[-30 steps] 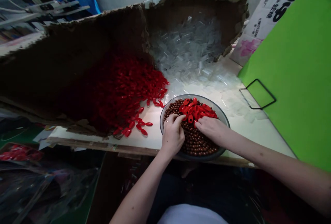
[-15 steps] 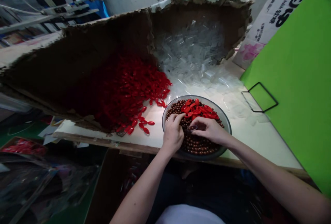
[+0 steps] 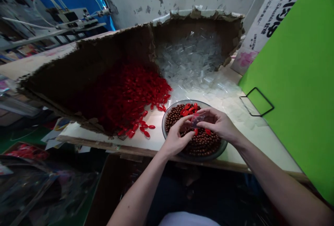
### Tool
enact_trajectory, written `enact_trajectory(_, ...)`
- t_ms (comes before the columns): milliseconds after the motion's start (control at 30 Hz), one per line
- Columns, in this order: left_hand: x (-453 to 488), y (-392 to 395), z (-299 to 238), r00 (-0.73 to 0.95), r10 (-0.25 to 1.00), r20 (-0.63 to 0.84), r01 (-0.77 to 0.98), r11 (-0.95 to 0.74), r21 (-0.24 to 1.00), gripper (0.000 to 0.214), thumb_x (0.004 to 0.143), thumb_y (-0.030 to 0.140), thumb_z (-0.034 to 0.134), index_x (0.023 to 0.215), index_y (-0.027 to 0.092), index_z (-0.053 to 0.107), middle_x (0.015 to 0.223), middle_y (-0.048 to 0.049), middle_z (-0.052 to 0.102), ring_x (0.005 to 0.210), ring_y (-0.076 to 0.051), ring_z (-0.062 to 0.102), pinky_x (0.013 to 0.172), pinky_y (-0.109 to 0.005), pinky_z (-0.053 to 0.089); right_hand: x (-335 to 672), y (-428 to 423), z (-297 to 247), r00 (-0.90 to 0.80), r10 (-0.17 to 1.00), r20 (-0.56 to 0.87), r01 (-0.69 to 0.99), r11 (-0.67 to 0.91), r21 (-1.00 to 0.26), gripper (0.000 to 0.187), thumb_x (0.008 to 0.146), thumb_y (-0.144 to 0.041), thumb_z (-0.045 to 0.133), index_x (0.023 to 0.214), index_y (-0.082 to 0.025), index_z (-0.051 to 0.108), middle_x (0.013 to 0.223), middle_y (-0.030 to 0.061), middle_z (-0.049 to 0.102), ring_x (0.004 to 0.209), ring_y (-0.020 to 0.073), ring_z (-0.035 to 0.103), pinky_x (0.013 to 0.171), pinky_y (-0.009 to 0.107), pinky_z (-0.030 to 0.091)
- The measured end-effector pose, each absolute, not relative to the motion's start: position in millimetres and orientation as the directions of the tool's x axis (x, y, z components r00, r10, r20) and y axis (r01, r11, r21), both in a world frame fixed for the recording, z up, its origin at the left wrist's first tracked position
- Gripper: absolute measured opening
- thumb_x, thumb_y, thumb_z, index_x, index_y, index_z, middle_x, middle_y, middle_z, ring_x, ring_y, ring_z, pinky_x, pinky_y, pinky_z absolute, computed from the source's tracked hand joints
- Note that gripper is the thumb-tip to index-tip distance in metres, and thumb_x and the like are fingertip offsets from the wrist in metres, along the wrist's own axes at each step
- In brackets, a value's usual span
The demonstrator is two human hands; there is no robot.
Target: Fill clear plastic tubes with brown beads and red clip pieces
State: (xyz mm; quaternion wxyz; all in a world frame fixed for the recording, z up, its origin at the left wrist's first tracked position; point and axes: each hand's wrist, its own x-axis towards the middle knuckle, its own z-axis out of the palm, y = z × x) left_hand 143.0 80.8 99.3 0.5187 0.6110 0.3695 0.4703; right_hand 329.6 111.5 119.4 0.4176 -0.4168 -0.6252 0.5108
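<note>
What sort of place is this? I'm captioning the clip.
Probably a small craft workshop: a cardboard tray heaped with red beads, a bowl of brown beads, and a pile of clear plastic pieces.

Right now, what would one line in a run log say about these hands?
left hand: at clear packet | right hand: pinching it | bowl: brown beads, red pieces

white top [image 3: 186, 219], dark trousers [image 3: 206, 198], bare forearms [image 3: 138, 193], bare left hand [image 3: 173, 139], bare right hand [image 3: 217, 125]

A small clear plastic bag [image 3: 197, 120] is pinched in the right hand [image 3: 219, 123] above a shallow bowl [image 3: 164, 123] heaped with glossy brown round beads [image 3: 203, 146], a few red oval beads [image 3: 186, 111] lying on top.
</note>
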Motion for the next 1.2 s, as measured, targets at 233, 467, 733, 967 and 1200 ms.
enact_trajectory(233,159.0,82.7,102.1,0.218,0.97,0.106,-0.368,-0.019,0.93,0.039,0.074,0.018,0.069,0.113,0.019,0.061,0.104,-0.0061,0.068,0.093,-0.016,0.064,0.088,-0.03,0.05,328.6,105.6,135.8,-0.289,0.949,0.127,0.074,0.154,-0.985,0.035,0.076,-0.034,0.071,0.107,-0.021,0.065,0.107,0.0057,0.07,0.095,0.0196,0.067,0.089,0.037,0.053)
enact_trajectory(467,159.5,78.8,106.0,0.188,0.978,0.087,-0.397,-0.005,0.918,0.042,0.071,0.02,0.073,0.111,0.018,0.062,0.098,-0.0054,0.069,0.089,-0.015,0.063,0.085,-0.029,0.05,333.8,101.8,128.7,-0.301,0.952,0.066,0.0,0.069,-0.998,0.034,0.087,-0.043,0.057,0.112,-0.021,0.064,0.112,0.0056,0.068,0.1,0.0201,0.065,0.092,0.038,0.052)
enact_trajectory(733,157.1,75.9,111.6,0.131,0.988,0.08,-0.395,-0.022,0.918,0.039,0.07,0.02,0.072,0.108,0.019,0.061,0.092,-0.0033,0.069,0.085,-0.014,0.063,0.084,-0.029,0.048,346.8,103.8,102.6,-0.343,0.933,0.107,0.582,0.3,-0.756,0.017,0.082,-0.033,0.059,0.09,-0.022,0.07,0.091,0.0025,0.072,0.085,0.02,0.066,0.083,0.037,0.051)
enact_trajectory(967,155.9,75.2,114.1,0.091,0.993,0.082,-0.381,-0.041,0.924,0.037,0.069,0.02,0.072,0.105,0.018,0.061,0.088,-0.0028,0.068,0.082,-0.013,0.062,0.08,-0.026,0.048,337.4,104.8,67.3,-0.501,0.865,-0.003,0.732,0.422,-0.534,0.018,0.081,-0.033,0.059,0.093,-0.022,0.069,0.091,0.0039,0.072,0.082,0.02,0.066,0.076,0.031,0.049)
enact_trajectory(1200,153.5,77.1,113.1,0.082,0.993,0.084,-0.393,-0.045,0.918,0.04,0.069,0.021,0.072,0.108,0.018,0.06,0.094,-0.0046,0.069,0.086,-0.015,0.063,0.083,-0.028,0.048,331.8,103.7,69.4,-0.541,0.841,0.016,0.694,0.457,-0.556,0.017,0.083,-0.03,0.056,0.091,-0.022,0.069,0.091,0.0039,0.072,0.083,0.0197,0.066,0.076,0.03,0.048)
